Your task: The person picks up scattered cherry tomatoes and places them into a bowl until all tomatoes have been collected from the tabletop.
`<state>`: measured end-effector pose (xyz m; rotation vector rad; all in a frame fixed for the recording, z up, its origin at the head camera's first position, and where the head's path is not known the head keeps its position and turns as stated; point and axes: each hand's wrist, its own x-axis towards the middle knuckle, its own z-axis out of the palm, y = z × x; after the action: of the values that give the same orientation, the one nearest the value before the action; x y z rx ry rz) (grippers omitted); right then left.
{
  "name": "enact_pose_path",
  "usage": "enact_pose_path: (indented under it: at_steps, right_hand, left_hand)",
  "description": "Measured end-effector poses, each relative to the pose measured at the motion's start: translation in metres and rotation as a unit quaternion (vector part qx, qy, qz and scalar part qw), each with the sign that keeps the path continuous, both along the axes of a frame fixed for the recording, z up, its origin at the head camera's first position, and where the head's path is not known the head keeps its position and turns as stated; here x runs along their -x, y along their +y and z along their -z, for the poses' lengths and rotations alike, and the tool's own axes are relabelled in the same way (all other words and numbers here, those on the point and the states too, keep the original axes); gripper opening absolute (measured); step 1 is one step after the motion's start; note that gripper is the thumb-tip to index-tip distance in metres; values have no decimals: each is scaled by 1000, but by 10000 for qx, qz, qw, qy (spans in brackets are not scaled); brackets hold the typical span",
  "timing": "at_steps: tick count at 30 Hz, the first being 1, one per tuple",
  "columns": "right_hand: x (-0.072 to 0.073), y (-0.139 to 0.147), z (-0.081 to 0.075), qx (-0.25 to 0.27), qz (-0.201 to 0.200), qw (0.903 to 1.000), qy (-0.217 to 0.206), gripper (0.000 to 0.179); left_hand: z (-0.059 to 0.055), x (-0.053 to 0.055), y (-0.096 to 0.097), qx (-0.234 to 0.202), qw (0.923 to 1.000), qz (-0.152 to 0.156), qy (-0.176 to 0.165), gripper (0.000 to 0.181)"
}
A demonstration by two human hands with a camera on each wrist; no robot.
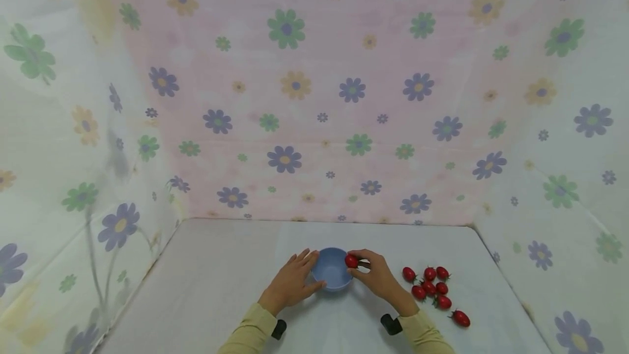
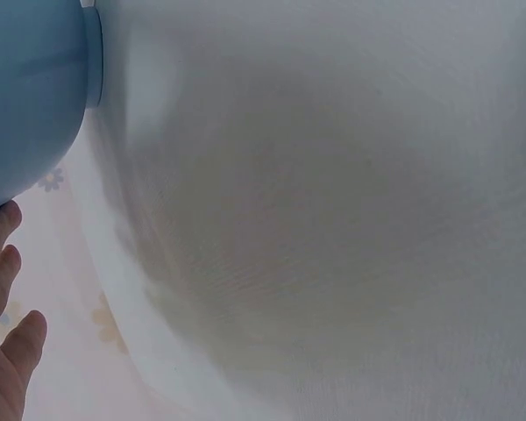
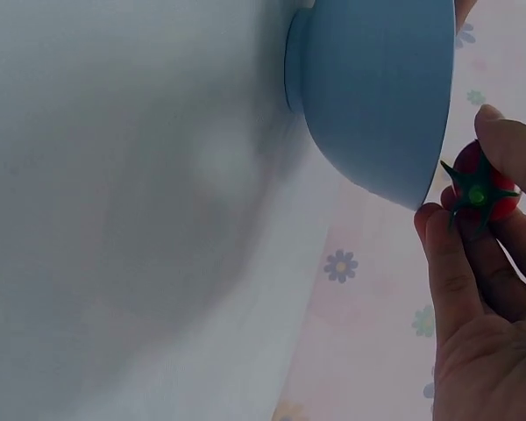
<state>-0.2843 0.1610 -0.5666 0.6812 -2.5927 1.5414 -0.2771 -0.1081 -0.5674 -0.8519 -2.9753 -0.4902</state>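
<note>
A light blue bowl [image 1: 332, 271] stands upright on the white tabletop, between the two hands. My left hand [image 1: 292, 283] rests against the bowl's left side, fingers fairly straight along the far edge and thumb near the front. In the left wrist view, its fingers [image 2: 0, 285] are spread, with one fingertip right at the rim. At the right rim, my right hand [image 1: 379, 277] pinches a red cherry tomato [image 3: 498, 207] between thumb and fingers. The tomato's green stem end shows in the right wrist view, while fingertips [image 3: 428, 215] meet the bowl's rim. No tomato shows inside the bowl.
To the right of my right forearm lies a loose group of several cherry tomatoes [image 1: 428, 288]. One tomato [image 1: 461, 318] lies nearest the front, slightly apart. Flower-printed cloth [image 1: 319, 141] walls in the white table [image 1: 211, 266] at the back and both sides.
</note>
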Motion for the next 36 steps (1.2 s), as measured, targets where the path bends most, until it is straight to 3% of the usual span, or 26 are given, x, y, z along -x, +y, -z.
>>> enact_pose_path:
  at_steps: [21,36]
  right_hand:
    - [0,-17,-4,-97,-440,9984,333,45]
    - [-3,-16,-6,196,-686,9972,226,42]
  left_hand:
    - [-4,-2,0,-117,9999,29,23,81]
    - [-5,-5,0,-171,9997,89,171,80]
